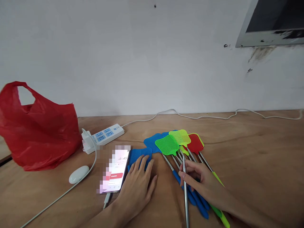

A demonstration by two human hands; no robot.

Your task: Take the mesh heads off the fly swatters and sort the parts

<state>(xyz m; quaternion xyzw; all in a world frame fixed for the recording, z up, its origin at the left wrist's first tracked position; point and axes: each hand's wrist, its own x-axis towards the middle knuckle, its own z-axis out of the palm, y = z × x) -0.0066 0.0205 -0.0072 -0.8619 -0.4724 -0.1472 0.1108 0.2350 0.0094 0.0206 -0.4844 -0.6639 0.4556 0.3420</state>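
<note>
Dim, diffuse light — one glaring phone screen (119, 168).
It glows white, pixelated along its left side; the far wall (118, 63) looks muted grey, the near metal rod (186, 198) glints — shadows on the tabletop (266, 164) are soft.

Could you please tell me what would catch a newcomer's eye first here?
Probably the bulky red plastic bag at far left. Next come the blue, green, yellow and red fly swatters overlapping right of centre, then the brightly lit phone left of centre.
</note>
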